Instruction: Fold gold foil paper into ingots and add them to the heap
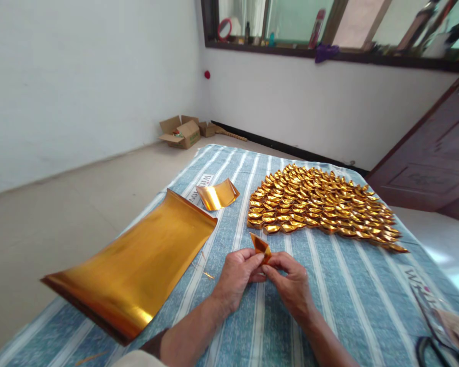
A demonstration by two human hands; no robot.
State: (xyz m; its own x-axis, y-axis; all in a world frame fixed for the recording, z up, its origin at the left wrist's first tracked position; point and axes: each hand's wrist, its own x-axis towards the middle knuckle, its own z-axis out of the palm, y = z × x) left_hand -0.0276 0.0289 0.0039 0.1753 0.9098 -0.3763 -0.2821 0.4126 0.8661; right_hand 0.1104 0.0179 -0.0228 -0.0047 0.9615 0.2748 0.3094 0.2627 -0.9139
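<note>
In the head view, the left hand (pixel 235 278) and right hand (pixel 290 283) meet over a striped cloth (pixel 248 326), with a small folded foil (pixel 260 246) between them. The left thumb and fingers pinch its lower left side; the right thumb and forefinger pinch its lower right, the other right fingers curled in. The foil stands tilted, its tip pointing up and left, clear of the cloth.

Left of the hands lies a big gold sheet (pixel 137 260), its ends curling up. Just beyond its far end, small sheets (pixel 219 193) lie bowed, and a thin strip (pixel 208 276) rests near the left hand. Ahead and to the right, gold boats (pixel 317 204) sit packed in rows. Black handles (pixel 424 349) show at the lower right. On the floor (pixel 80 219) beyond the cloth stands an open box (pixel 185 133), near the corner of 2 white walls (pixel 99 76)
</note>
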